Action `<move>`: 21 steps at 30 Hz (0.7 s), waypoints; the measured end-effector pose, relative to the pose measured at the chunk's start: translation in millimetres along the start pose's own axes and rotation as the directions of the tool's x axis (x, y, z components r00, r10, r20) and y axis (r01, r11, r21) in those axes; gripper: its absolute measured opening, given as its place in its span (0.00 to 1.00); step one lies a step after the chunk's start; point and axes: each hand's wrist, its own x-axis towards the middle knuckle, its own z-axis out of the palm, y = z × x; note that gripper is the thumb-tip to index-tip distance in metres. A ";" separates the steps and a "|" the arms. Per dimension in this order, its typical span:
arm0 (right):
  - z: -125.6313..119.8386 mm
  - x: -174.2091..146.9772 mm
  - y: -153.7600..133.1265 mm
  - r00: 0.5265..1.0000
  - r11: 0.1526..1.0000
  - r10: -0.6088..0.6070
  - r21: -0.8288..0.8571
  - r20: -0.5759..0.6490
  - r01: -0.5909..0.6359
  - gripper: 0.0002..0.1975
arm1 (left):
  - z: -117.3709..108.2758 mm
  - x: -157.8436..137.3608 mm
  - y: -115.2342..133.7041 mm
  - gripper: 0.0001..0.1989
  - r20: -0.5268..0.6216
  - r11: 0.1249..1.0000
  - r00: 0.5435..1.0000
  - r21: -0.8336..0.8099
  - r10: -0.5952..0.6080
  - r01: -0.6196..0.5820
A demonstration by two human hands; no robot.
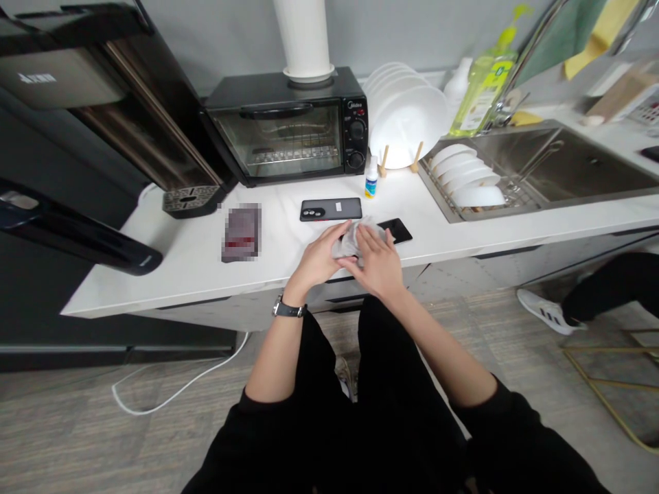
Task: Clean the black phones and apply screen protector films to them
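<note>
My left hand, with a watch on its wrist, is closed around the left side of a crumpled pale grey cloth. My right hand presses its fingers over the same cloth from the right. Whether anything lies inside the cloth is hidden. Just beyond the hands, a dark phone rests on the counter with its camera side up. A second phone, black and glossy, lies right beside my right hand. Behind it stands a small spray bottle with a blue and yellow label.
A pixelated dark item lies on the white counter. Behind are a toaster oven, a tall dispenser machine and racked plates. Right, bowls stand by the sink. Another person's shoe is on the floor.
</note>
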 end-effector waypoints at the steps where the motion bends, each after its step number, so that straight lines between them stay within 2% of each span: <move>1: 2.8 -1.2 -11.4 0.999 0.999 -0.037 0.033 0.018 0.036 0.39 | -0.3 -0.1 -0.8 0.41 0.008 1.000 1.000 0.004 0.005 -0.005; 4: 2.5 -7.8 -26.0 0.993 0.990 -0.103 0.103 0.054 0.097 0.36 | -1.2 -0.6 -1.2 0.42 0.026 1.000 1.000 0.014 -0.007 0.007; 7: -9.1 -14.3 -6.4 0.991 0.990 -0.116 0.092 0.067 0.110 0.33 | -0.9 -0.9 1.1 0.42 0.008 1.000 1.000 0.018 -0.021 0.020; 9: -18.9 -14.4 18.9 0.997 0.997 -0.064 0.041 0.048 0.062 0.32 | -0.2 -0.6 2.7 0.42 -0.004 1.000 1.000 0.017 -0.025 0.025; 11: -26.6 -10.1 44.2 0.999 0.999 0.038 -0.018 0.012 -0.038 0.31 | 0.5 -0.1 3.7 0.43 -0.007 1.000 1.000 0.013 -0.027 0.027; 14: -29.0 -0.7 63.4 0.984 0.981 0.174 -0.084 -0.049 -0.177 0.31 | 1.1 0.5 4.2 0.43 -0.012 1.000 1.000 0.011 -0.028 0.028; 17: -19.1 2.8 48.3 0.979 0.974 0.184 -0.117 -0.082 -0.193 0.35 | 1.1 0.5 3.6 0.43 -0.016 0.999 0.999 0.016 -0.038 0.039; 21: 0.6 -6.4 -4.0 1.000 0.999 0.029 -0.036 -0.007 -0.030 0.38 | 0.3 0.4 1.2 0.41 -0.006 0.999 1.000 0.025 -0.021 0.021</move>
